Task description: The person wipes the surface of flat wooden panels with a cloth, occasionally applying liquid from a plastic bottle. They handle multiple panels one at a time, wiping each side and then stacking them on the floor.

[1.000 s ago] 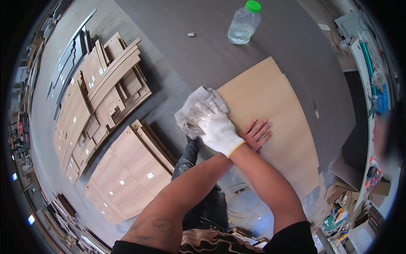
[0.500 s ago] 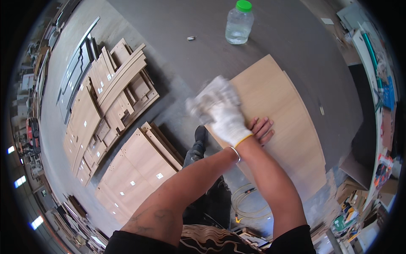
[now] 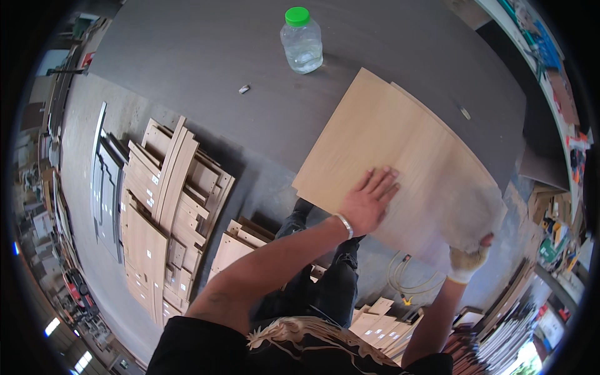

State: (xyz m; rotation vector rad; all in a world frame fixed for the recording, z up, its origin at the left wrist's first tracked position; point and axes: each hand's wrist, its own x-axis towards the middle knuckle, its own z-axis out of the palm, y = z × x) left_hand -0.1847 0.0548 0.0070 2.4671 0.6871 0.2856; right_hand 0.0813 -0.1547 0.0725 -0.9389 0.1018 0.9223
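A light wood-veneer panel (image 3: 350, 134) lies on the dark tabletop, with another board edge showing from under its far right side. Spread flat on the panel's near middle is my bare left hand (image 3: 371, 199), a silver bangle at its wrist. My right hand (image 3: 470, 253), in a white knitted glove with a yellowed part, is at the panel's near right end. It grips a greyish-white cloth (image 3: 472, 212) against the surface, smeared by motion; a bare fingertip or thumb shows beside it.
On the dark table (image 3: 206, 50) stands a clear jar (image 3: 302, 47) with a green lid, part filled with liquid. Two small bits lie there too. Stacked cut boards (image 3: 147, 231) cover the floor at left; a coiled hose (image 3: 400, 281) lies below the panel.
My gloved right hand has swept with the cloth from the panel's left edge to its near right end, uncovering my left hand, which stays on the panel. The view has turned.
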